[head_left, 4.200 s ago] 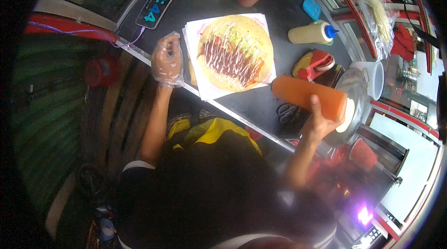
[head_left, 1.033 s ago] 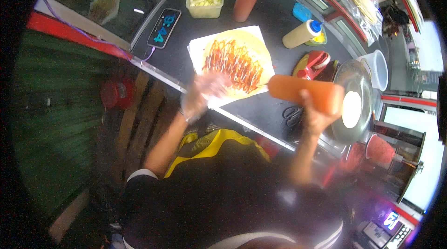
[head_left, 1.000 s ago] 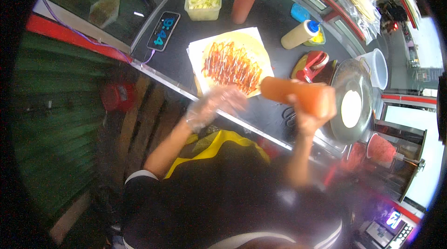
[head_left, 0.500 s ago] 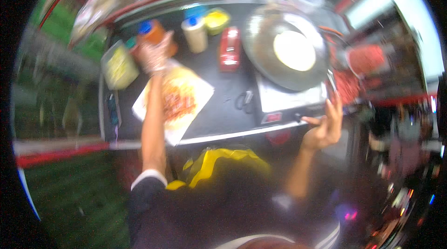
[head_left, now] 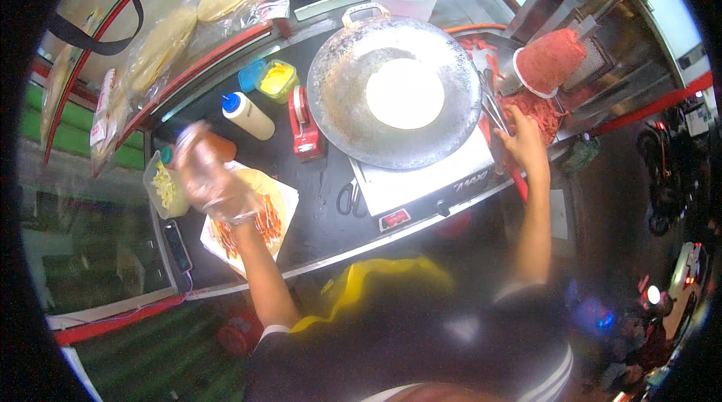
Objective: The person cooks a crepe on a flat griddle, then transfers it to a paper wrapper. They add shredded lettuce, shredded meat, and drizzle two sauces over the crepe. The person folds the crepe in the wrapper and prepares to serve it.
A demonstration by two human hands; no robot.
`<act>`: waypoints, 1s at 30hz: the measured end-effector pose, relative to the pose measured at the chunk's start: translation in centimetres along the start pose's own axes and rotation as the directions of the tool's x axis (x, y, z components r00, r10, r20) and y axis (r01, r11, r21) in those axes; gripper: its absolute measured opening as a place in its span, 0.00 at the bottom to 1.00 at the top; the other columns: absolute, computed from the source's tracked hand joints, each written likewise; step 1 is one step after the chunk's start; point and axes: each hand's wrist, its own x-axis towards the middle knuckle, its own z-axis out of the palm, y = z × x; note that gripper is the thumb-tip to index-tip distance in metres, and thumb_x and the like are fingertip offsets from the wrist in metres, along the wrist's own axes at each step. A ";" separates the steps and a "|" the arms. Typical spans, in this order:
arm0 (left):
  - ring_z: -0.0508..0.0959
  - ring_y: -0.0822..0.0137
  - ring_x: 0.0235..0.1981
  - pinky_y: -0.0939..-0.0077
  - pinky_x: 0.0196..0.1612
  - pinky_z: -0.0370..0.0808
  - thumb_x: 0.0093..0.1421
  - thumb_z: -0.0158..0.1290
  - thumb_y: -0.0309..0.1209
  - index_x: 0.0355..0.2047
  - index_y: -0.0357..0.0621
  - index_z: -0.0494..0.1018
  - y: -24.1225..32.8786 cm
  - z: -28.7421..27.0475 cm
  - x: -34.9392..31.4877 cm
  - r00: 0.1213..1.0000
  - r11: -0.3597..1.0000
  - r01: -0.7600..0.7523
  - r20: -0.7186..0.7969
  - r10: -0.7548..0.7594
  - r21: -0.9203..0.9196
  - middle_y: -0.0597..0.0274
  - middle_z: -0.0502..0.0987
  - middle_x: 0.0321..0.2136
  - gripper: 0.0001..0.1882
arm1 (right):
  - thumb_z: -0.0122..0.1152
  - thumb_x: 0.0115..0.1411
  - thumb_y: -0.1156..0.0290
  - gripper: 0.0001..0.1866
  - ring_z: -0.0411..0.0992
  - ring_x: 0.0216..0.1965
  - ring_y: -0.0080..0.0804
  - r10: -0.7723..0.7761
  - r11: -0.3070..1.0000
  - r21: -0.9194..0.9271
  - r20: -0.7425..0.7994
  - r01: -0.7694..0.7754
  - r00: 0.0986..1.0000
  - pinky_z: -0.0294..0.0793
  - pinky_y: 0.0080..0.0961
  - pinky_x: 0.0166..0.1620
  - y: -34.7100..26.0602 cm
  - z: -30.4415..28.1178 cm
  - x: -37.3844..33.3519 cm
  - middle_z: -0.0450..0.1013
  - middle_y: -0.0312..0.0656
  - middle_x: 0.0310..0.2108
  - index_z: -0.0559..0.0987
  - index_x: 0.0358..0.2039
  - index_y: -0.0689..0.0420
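My left hand (head_left: 214, 179), in a clear plastic glove, is smeared by motion above a round flatbread (head_left: 277, 199) with red and white sauce on white paper (head_left: 288, 224). An orange bottle (head_left: 220, 148) is partly hidden behind it; whether the fingers hold it is unclear. On the right, my bare right hand (head_left: 529, 148) has its thumb and fingers around the ends of metal tongs (head_left: 492, 107). These are beside the rim of a wide metal pan (head_left: 342, 105). A pale round flatbread (head_left: 406, 94) lies in the pan, on a portable stove (head_left: 421, 184).
Shredded red meat (head_left: 545, 118) lies right of the pan beside a tilted tub of red filling (head_left: 553, 60). A cream sauce bottle (head_left: 248, 116), yellow-filled container (head_left: 278, 80), red box-shaped tool (head_left: 304, 127), scissors (head_left: 348, 199), phone (head_left: 177, 246) and shredded-vegetable tub (head_left: 167, 190) occupy the counter.
My left hand has drawn back from the orange bottle's top toward the sauced flatbread. My right hand has reached up and closed on the tongs. The view has shifted.
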 end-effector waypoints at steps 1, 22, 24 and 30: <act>0.87 0.56 0.56 0.61 0.65 0.80 0.76 0.60 0.25 0.54 0.33 0.85 3.5 1.3 -0.4 0.982 0.983 0.078 0.183 -0.047 -0.165 0.48 0.89 0.53 0.11 | 0.74 0.65 0.70 0.27 0.82 0.56 0.62 -0.034 0.999 -0.032 0.000 0.034 0.999 0.81 0.48 0.60 0.3 0.2 0.5 0.84 0.61 0.52 0.80 0.63 0.62; 0.82 0.48 0.66 0.49 0.72 0.74 0.77 0.57 0.35 0.63 0.42 0.83 11.6 10.2 2.2 0.591 0.976 -0.176 0.780 0.207 -0.126 0.48 0.84 0.64 0.19 | 0.66 0.61 0.81 0.33 0.81 0.41 0.48 -0.578 0.780 -0.160 0.185 0.605 0.795 0.83 0.43 0.45 -11.5 -5.9 1.1 0.83 0.48 0.46 0.81 0.70 0.60; 0.85 0.50 0.64 0.56 0.69 0.77 0.76 0.59 0.32 0.60 0.39 0.84 11.6 6.8 3.5 0.701 0.992 -0.118 0.703 0.119 -0.050 0.47 0.86 0.61 0.17 | 0.66 0.66 0.79 0.27 0.84 0.42 0.45 -0.547 0.827 0.180 0.042 0.532 0.836 0.84 0.40 0.45 -11.7 -7.8 2.1 0.85 0.52 0.44 0.83 0.66 0.64; 0.87 0.61 0.54 0.65 0.60 0.82 0.78 0.59 0.27 0.58 0.39 0.86 9.7 -0.5 4.0 0.879 0.981 0.158 0.436 -0.190 0.109 0.53 0.88 0.56 0.13 | 0.66 0.75 0.73 0.20 0.87 0.53 0.38 -0.279 0.895 0.392 0.117 0.214 0.953 0.81 0.36 0.57 -10.7 -11.1 3.4 0.86 0.65 0.50 0.84 0.63 0.69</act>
